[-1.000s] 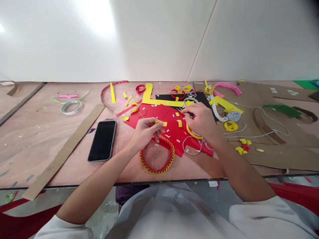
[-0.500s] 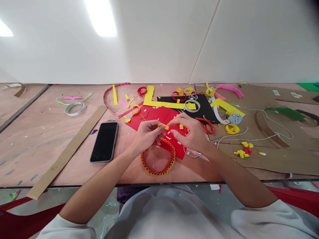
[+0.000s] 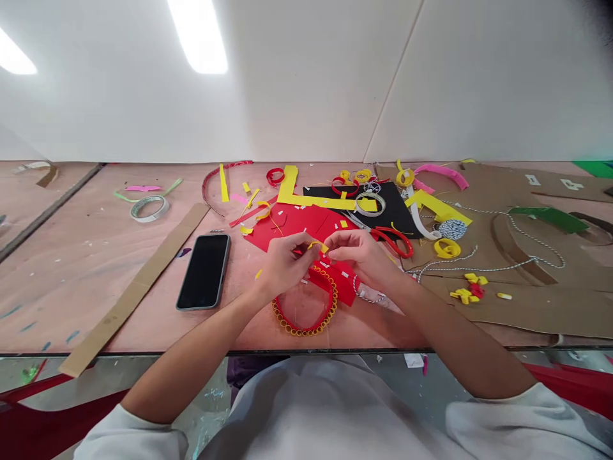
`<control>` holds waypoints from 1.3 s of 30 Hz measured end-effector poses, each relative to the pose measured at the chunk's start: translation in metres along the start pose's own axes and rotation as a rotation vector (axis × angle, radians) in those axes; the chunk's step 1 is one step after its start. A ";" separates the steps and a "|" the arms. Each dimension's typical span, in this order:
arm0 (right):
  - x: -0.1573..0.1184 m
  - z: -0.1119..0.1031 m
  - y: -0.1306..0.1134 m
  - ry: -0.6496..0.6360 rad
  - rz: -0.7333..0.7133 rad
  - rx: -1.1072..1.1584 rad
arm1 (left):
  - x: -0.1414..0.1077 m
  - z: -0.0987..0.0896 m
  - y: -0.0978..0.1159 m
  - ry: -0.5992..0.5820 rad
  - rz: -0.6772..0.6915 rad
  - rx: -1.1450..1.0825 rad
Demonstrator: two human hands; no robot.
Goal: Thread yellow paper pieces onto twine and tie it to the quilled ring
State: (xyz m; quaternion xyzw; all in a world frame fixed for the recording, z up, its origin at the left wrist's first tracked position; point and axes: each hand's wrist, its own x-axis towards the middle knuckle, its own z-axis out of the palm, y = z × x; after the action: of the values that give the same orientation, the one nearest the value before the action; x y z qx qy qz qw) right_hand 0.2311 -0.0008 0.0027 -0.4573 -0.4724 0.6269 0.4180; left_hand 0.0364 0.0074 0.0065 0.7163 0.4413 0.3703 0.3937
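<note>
Between my two hands is a small yellow paper strip, slightly curved. My left hand pinches its left end, and the fingertips of my right hand close on its right end. Just below my hands lies a red ring edged with small yellow paper coils, flat on the table. Under and beyond my hands is a sheet of red paper with white and yellow scraps on it. Red-handled scissors rest right of my right hand, partly on black paper.
A phone and a long cardboard strip lie on the left, with a tape roll behind. Another tape roll sits on the black paper. Cardboard, striped string and yellow paper coils are on the right.
My right hand has moved left, and its fingers have closed on the yellow strip's free end. The strip now curves between both hands, and more of the scissors shows.
</note>
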 end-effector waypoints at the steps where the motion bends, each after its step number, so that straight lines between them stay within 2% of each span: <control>1: -0.001 0.001 0.000 0.002 -0.005 -0.008 | 0.000 0.000 -0.001 0.006 -0.010 -0.009; 5: -0.004 0.007 -0.002 0.021 -0.139 -0.196 | 0.002 0.001 -0.002 0.021 -0.030 -0.015; 8: -0.005 0.010 -0.003 0.069 -0.262 -0.374 | 0.002 0.003 -0.002 -0.009 -0.034 -0.001; 12: -0.001 0.006 -0.004 0.163 -0.337 -0.470 | 0.001 0.004 -0.001 -0.062 -0.057 -0.089; 15: 0.001 0.000 -0.006 0.198 -0.352 -0.462 | 0.001 0.003 -0.002 -0.055 -0.050 -0.168; 18: 0.001 -0.001 -0.009 0.177 -0.366 -0.435 | 0.002 0.001 -0.005 -0.018 -0.019 -0.184; 22: -0.002 0.000 -0.008 0.134 -0.410 -0.439 | 0.003 0.000 -0.007 -0.027 0.027 -0.168; 31: -0.005 0.003 -0.005 0.084 -0.430 -0.363 | 0.000 0.001 -0.005 0.158 0.172 0.135; 39: -0.006 0.002 -0.010 0.052 -0.401 -0.328 | -0.004 0.001 -0.006 0.186 0.226 0.223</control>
State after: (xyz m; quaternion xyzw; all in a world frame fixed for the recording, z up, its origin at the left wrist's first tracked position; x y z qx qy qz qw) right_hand 0.2315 -0.0047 0.0133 -0.4322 -0.6381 0.4345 0.4661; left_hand 0.0338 0.0058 0.0005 0.7633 0.4307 0.4255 0.2254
